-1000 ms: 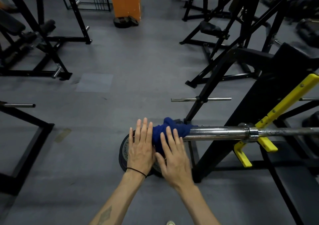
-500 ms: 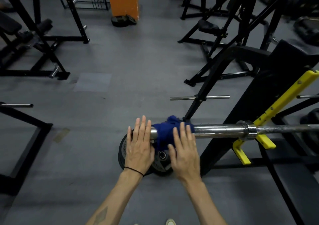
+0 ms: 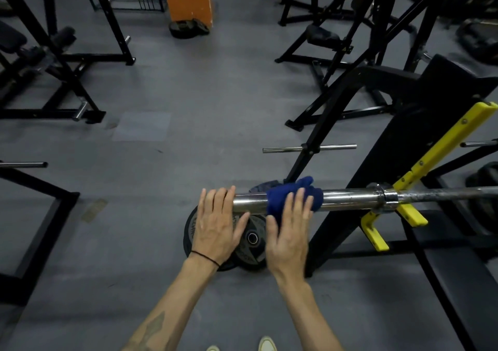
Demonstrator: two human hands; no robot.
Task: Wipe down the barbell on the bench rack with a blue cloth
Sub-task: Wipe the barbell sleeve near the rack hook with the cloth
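The bar (image 3: 350, 198) lies level across my view, its sleeve sticking out past the yellow hook (image 3: 409, 210) of the rack (image 3: 377, 148), with the collar sitting just at that hook. The cloth (image 3: 292, 193) is draped over the sleeve about halfway along, bunched on top and hanging a bit on my side. My right hand (image 3: 289, 229) lies flat on it, fingers straight and together, pressing down, not wrapped round. My left hand (image 3: 217, 221) is flat too, fingers straight, covering the free end of the sleeve with nothing gripped.

To do this stroke well I'd say I need more cloth contact: curl the right fingers under so the cloth hugs the whole round, not just the top, then run it steadily toward the collar. The left should steady the end so the bar doesn't roll in the hooks. Plates (image 3: 250, 240) lie on the floor right below, so I keep my feet clear of them
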